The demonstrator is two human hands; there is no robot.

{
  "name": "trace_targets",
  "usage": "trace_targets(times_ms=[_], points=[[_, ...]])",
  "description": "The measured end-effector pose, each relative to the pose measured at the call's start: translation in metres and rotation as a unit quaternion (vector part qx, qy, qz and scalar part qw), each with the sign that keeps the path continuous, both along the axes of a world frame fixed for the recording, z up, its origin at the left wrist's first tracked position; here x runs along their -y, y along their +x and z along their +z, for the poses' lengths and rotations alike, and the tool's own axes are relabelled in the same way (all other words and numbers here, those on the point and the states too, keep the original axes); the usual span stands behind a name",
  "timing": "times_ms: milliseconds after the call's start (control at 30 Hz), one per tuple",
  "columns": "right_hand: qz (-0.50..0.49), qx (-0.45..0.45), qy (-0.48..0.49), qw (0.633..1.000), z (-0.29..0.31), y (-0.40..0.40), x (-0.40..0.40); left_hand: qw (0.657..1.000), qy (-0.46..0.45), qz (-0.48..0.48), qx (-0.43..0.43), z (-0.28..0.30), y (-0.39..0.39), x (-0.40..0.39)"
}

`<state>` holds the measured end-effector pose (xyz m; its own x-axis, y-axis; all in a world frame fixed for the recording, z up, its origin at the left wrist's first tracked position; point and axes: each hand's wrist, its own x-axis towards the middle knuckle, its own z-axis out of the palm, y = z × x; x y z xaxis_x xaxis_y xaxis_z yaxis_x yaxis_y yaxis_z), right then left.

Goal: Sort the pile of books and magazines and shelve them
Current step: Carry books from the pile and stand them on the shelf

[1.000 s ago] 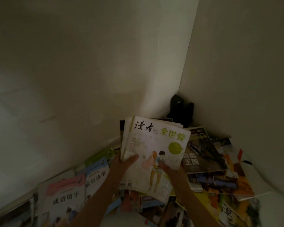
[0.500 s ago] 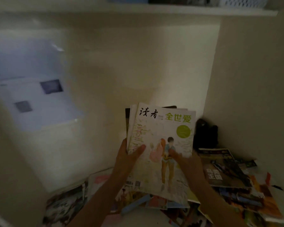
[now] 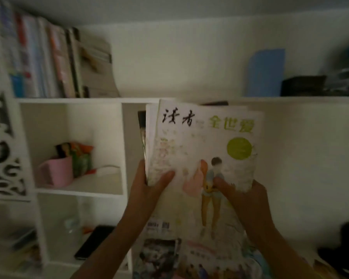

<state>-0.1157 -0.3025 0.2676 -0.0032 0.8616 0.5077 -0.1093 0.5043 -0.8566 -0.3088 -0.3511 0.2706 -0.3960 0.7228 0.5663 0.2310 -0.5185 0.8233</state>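
View has swung up since prev. frames: pile w/ loose covers dropped out of sight, upper shelf now in full view; magazine stack lifted from just above the pile to shelf height.

Left hand (image 3: 149,184): grips left edge of stack, thumb curled over front cover, fingers behind, not visible. Right hand (image 3: 243,195): holds lower right part of stack, thumb pressed on cover art, fingers wrapped behind. Both clamped on the same bundle.

Magazine stack (image 3: 205,150): several issues held upright, front cover white w/ green title + two drawn figures; a darker issue peeks out at back left. Top edge reaches about level w/ the shelf board (image 3: 79,100). More magazines (image 3: 159,256) low in frame, near, below the held stack.

Outward: row of upright books (image 3: 48,63) far left on the upper shelf, open gap to their right up to a blue divider (image 3: 265,72). Left cubby below holds a pink box (image 3: 55,172); dark phone-like slab (image 3: 94,241) in the lower cubby. Frame blurred, dim.

Meaning: sorting of this batch looks done, carry-to-shelf underway. Prob. target = gap right of the book row, though can't be sure. Stack is floppy, may splay when slotted in.
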Motion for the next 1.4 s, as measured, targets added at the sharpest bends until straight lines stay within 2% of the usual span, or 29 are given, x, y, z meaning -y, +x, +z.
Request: trace_targets(times_ms=[133, 267, 433, 600, 833, 967, 1100, 1300, 1400], points=[[0.051, -0.024, 0.073, 0.996, 0.065, -0.052, 0.007, 0.996, 0.063, 0.051, -0.045, 0.063, -0.050, 0.012], [0.077, -0.037, 0.135, 0.987, 0.126, -0.103, -0.007, 0.990, 0.117, 0.040, -0.066, 0.120, -0.102, -0.001], [0.096, -0.056, 0.178, 0.978, 0.193, -0.178, -0.053, 0.979, 0.173, 0.028, -0.108, 0.193, -0.173, -0.041], [0.082, -0.064, 0.201, 0.974, 0.251, -0.228, -0.104, 0.978, 0.178, 0.017, -0.109, 0.246, -0.228, -0.100], [0.089, -0.016, 0.223, 0.971, 0.276, -0.256, -0.172, 0.981, 0.176, -0.011, -0.075, 0.255, -0.256, -0.171], [0.135, -0.019, 0.140, 0.981, 0.276, -0.261, -0.200, 0.981, 0.168, -0.038, -0.092, 0.253, -0.264, -0.183], [0.188, 0.018, 0.045, 0.981, 0.271, -0.264, -0.217, 0.974, 0.162, -0.090, -0.134, 0.260, -0.273, -0.184], [0.150, -0.050, 0.086, 0.984, 0.271, -0.283, -0.234, 0.984, 0.152, -0.029, -0.085, 0.250, -0.264, -0.187], [0.196, 0.008, 0.035, 0.980, 0.276, -0.305, -0.243, 0.981, 0.171, 0.031, -0.090, 0.251, -0.271, -0.185]])
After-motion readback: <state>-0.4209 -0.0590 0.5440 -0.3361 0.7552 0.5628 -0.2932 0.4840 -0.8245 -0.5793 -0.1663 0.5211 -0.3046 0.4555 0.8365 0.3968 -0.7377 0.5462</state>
